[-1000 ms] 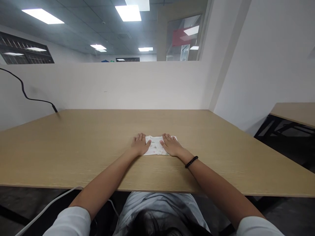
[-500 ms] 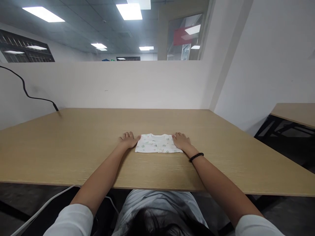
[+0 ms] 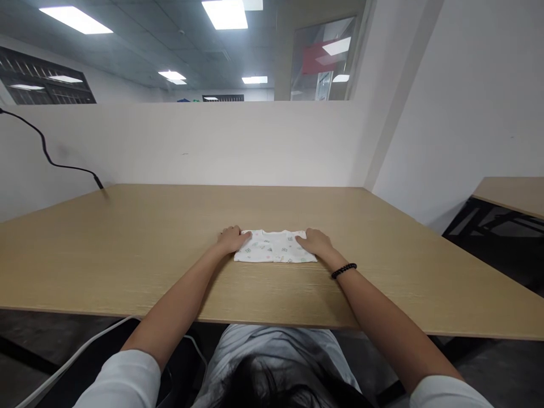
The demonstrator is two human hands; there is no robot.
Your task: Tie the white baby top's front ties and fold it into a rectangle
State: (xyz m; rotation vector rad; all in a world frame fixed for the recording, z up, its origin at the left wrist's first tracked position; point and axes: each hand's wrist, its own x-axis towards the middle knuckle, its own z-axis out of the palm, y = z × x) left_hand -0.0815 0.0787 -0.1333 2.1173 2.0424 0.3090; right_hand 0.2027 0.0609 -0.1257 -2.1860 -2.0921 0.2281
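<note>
A white baby shirt (image 3: 272, 247) with a small scattered print lies folded into a flat, wide rectangle on the wooden table. Its neckline is on the far side. At the left end, my left hand (image 3: 232, 239) grips the edge, thumb on top of the cloth and fingers curled at the far corner. My right hand (image 3: 315, 242) holds the opposite end the same way, its thumb pointing inward over the fabric. The fingertips of both hands are partly hidden. A black beaded bracelet (image 3: 344, 271) circles my right wrist.
The wooden table (image 3: 148, 249) meets a low white partition (image 3: 238, 144) at the back. A black cable (image 3: 70, 166) comes down at the far left. Another table (image 3: 514, 192) stands at the right. Below the near edge runs a white cable (image 3: 80, 357).
My fingers, spread flat beside the shirt before, have drawn in and closed on its two ends. Both thumbs now lie over the cloth. The view has tilted slightly.
</note>
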